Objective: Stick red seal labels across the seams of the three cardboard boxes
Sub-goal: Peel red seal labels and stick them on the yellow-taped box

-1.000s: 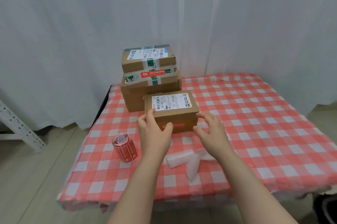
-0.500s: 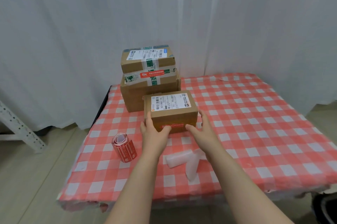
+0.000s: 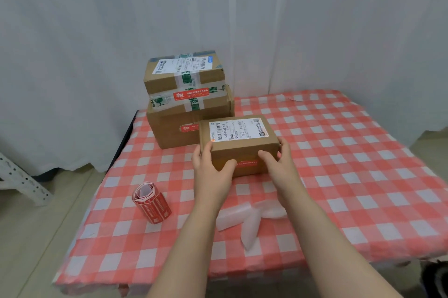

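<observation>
The bench (image 3: 351, 176) in its red-checked cloth fills the lower half of my frame, with the large box (image 3: 169, 133) and the upper box (image 3: 167, 77) stacked left of centre at its far edge, red seal labels (image 3: 191, 95) showing on both. At centre my left hand (image 3: 211, 169) and right hand (image 3: 278, 167) are both curled round the ends of the small box (image 3: 244, 148), thumbs on its front face either side of the front label (image 3: 247, 164). I judge a thumb could scuff that label's edge loose, or a careless push could knock the small box into the stack just behind; the label roll (image 3: 151, 203) lies lower left.
</observation>
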